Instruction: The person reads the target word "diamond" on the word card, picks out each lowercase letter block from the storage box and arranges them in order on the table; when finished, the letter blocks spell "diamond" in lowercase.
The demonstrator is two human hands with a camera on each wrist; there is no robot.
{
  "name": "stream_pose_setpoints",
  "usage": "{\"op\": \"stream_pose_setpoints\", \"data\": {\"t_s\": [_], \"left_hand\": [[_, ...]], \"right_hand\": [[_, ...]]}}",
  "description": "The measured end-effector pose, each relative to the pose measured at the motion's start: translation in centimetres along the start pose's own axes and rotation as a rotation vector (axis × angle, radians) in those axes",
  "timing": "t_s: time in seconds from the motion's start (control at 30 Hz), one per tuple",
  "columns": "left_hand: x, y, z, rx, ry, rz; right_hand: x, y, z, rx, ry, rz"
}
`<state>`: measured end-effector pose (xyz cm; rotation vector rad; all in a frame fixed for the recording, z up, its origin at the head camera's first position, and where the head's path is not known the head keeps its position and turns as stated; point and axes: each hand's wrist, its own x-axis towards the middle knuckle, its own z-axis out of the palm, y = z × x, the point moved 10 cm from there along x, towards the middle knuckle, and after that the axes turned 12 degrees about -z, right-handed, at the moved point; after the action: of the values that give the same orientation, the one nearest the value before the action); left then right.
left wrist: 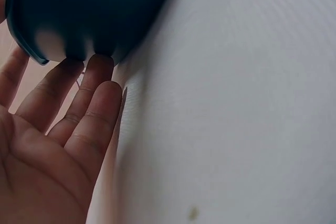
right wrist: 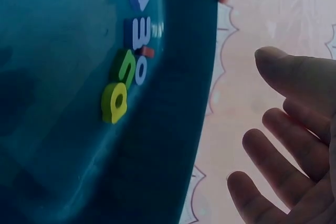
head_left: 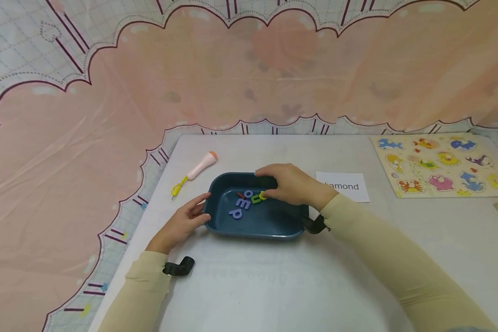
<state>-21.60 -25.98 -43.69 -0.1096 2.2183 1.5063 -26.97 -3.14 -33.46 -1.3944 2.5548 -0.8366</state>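
Note:
A dark blue tray (head_left: 269, 226) holds several small letters: purple ones such as the m (right wrist: 140, 32) and the o (right wrist: 140, 71), a green n-shaped letter (right wrist: 124, 69), a yellow letter (right wrist: 114, 103) and a small red piece (right wrist: 146, 52). At the tray's left end, my left hand (head_left: 183, 225) touches the rim and outer wall with nearly straight fingers (left wrist: 94, 114). My right hand (head_left: 292, 184) is over the tray's far right part, near the yellow letter. In the right wrist view its fingers (right wrist: 273, 158) are loosely spread and hold nothing.
Behind the tray on the right lies a white card (head_left: 348, 186) reading "diamond", partly covered by the right hand. A wooden puzzle board (head_left: 431, 163) with sea animals lies at the far right. A pink tool with a yellow tip (head_left: 201, 166) lies behind the tray's left side.

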Motion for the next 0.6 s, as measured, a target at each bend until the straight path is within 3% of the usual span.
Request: {"op": "stream_pose_setpoints", "data": {"t_s": [0.4, 0.6], "left_hand": [[-0.2, 0.4, 0.0, 0.016, 0.011, 0.03], [-0.2, 0.6, 0.3, 0.014, 0.0, 0.036]], "right_hand": [[2.2, -0.8, 1.8, 0.012, -0.04, -0.05], [3.3, -0.5, 3.5, 0.017, -0.101, -0.046]]}}
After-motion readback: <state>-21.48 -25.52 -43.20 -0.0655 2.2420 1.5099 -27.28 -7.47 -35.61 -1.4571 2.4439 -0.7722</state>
